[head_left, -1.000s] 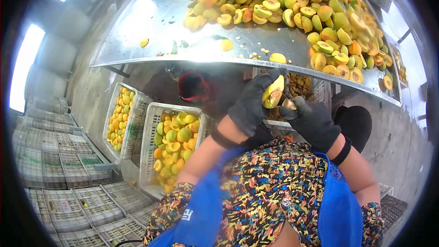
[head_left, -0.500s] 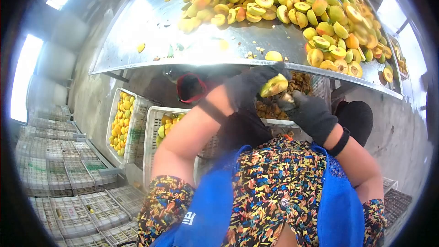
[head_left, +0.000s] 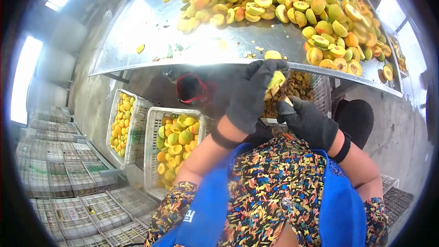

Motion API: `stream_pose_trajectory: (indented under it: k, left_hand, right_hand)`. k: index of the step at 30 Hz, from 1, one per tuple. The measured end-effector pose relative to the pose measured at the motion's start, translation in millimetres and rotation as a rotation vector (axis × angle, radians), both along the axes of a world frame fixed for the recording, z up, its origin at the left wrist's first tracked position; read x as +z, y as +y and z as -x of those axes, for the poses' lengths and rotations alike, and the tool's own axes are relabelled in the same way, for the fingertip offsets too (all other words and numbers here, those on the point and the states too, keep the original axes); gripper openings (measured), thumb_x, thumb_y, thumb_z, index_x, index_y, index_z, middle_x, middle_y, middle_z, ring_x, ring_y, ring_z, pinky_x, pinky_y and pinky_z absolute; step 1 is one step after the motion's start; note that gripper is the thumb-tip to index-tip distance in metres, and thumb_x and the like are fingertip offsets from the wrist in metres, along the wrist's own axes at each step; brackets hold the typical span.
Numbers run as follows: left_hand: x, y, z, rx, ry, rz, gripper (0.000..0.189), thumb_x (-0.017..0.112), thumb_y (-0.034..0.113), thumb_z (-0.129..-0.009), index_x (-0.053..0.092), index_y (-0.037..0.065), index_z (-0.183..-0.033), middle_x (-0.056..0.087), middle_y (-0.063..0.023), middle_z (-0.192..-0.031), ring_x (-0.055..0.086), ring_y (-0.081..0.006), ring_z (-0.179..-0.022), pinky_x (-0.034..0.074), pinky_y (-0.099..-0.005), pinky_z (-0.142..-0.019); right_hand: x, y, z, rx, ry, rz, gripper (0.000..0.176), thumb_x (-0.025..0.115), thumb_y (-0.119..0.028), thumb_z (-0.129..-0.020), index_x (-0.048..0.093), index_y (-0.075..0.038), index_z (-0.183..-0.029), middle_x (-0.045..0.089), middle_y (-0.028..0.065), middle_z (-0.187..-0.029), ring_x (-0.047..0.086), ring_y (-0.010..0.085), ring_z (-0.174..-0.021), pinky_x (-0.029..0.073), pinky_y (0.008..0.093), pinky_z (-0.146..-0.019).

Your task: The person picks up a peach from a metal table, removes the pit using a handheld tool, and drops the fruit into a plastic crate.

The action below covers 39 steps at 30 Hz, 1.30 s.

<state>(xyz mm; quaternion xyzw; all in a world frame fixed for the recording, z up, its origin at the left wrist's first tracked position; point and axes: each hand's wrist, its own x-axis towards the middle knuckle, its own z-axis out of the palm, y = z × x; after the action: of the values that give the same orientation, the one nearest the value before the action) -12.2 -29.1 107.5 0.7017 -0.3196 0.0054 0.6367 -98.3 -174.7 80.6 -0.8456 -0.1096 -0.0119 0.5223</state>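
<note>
Left hand (head_left: 250, 92) holds 1 cut fruit (head_left: 277, 80) near the table (head_left: 151, 36); right hand (head_left: 309, 120) is closed on 1 small pale object (head_left: 287, 101).

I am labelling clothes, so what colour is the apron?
Bright blue apron; head view shows it.

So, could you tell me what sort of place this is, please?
Probably a fruit-processing workshop: a metal table bears heaped halved fruit, with a fruit-filled crate below and stacked crates alongside.

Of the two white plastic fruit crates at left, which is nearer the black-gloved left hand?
The right-hand crate; the left-hand crate stands beyond it, farther from the left hand.
</note>
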Motion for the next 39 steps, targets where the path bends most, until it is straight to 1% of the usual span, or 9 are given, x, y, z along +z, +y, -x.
stream_pose_trajectory:
  k: [6,9,11,13,16,17,20,27,39]
  left_hand:
    - [-21,3,-29,-0.110,0.113,-0.440,0.024,0.046,0.012,-0.095,0.064,-0.002,-0.098,0.068,-0.0097,-0.089,0.064,-0.0144,-0.079,0.051,-0.0275,-0.071]
    - [-12,6,-37,-0.377,0.720,0.001,0.029,0.049,0.017,-0.094,0.058,-0.003,-0.114,0.065,-0.0094,-0.102,0.062,-0.0133,-0.087,0.050,-0.0272,-0.076]
    - [-9,6,-31,-0.267,0.216,-0.071,0.026,0.055,0.012,-0.091,0.058,-0.002,-0.113,0.063,-0.0108,-0.106,0.061,-0.0165,-0.090,0.048,-0.0296,-0.080]
    - [-2,3,-17,-0.347,0.392,0.138,0.038,0.061,0.008,-0.088,0.049,-0.004,-0.122,0.055,-0.0129,-0.121,0.056,-0.0185,-0.104,0.045,-0.0298,-0.091]
    - [-20,0,-9,-0.105,0.015,0.092,0.044,0.060,0.008,-0.088,0.044,-0.005,-0.127,0.053,-0.0135,-0.124,0.051,-0.0205,-0.114,0.041,-0.0318,-0.097]
    - [-21,-1,0,0.048,0.045,0.054,0.051,0.052,0.029,-0.092,0.043,-0.003,-0.130,0.051,-0.0158,-0.128,0.053,-0.0207,-0.112,0.047,-0.0327,-0.088]
    - [-46,0,-2,0.179,-0.238,0.148,0.051,0.052,0.025,-0.092,0.039,-0.002,-0.133,0.046,-0.0165,-0.131,0.051,-0.0229,-0.115,0.046,-0.0340,-0.091]
    - [-16,-8,19,0.162,0.411,0.196,0.043,0.053,0.023,-0.093,0.046,-0.003,-0.126,0.056,-0.0141,-0.116,0.057,-0.0238,-0.104,0.049,-0.0315,-0.086]
    - [-14,-19,-2,0.018,0.255,0.313,0.025,0.060,0.013,-0.088,0.057,-0.001,-0.109,0.065,-0.0114,-0.098,0.064,-0.0175,-0.084,0.056,-0.0304,-0.071]
  right_hand:
    - [14,-2,2,0.052,0.497,-0.180,0.056,0.039,-0.050,-0.096,0.061,-0.001,-0.081,0.056,0.0021,-0.062,0.048,0.0085,-0.052,0.040,0.0249,-0.051]
    - [14,-10,-1,0.181,0.326,-0.215,0.061,0.036,-0.054,-0.095,0.062,-0.001,-0.080,0.053,0.0008,-0.057,0.046,0.0076,-0.045,0.037,0.0223,-0.043]
    - [32,-13,-3,0.140,0.400,-0.282,0.063,0.036,-0.056,-0.094,0.063,-0.001,-0.080,0.051,-0.0004,-0.054,0.043,0.0066,-0.040,0.034,0.0211,-0.038]
    - [33,-14,-4,0.106,0.509,-0.408,0.063,0.037,-0.056,-0.094,0.063,0.000,-0.080,0.047,-0.0017,-0.050,0.038,0.0059,-0.035,0.030,0.0203,-0.033]
    - [59,-9,-3,0.039,0.945,-0.665,0.064,0.038,-0.057,-0.093,0.063,0.000,-0.080,0.044,-0.0027,-0.048,0.037,0.0055,-0.033,0.028,0.0193,-0.031]
    - [51,-10,-1,0.097,0.718,-0.530,0.064,0.038,-0.058,-0.093,0.063,0.000,-0.080,0.044,-0.0025,-0.048,0.037,0.0057,-0.033,0.029,0.0195,-0.031]
    - [29,-9,-4,0.210,0.249,-0.264,0.066,0.037,-0.059,-0.093,0.063,0.001,-0.080,0.043,-0.0016,-0.048,0.039,0.0066,-0.034,0.032,0.0203,-0.033]
    - [40,1,0,0.123,0.434,-0.318,0.066,0.035,-0.058,-0.093,0.061,0.001,-0.081,0.048,0.0026,-0.052,0.044,0.0101,-0.038,0.038,0.0232,-0.036]
    - [26,11,-1,-0.008,0.353,-0.321,0.064,0.033,-0.055,-0.095,0.061,0.001,-0.083,0.049,0.0047,-0.051,0.045,0.0105,-0.039,0.037,0.0235,-0.037]
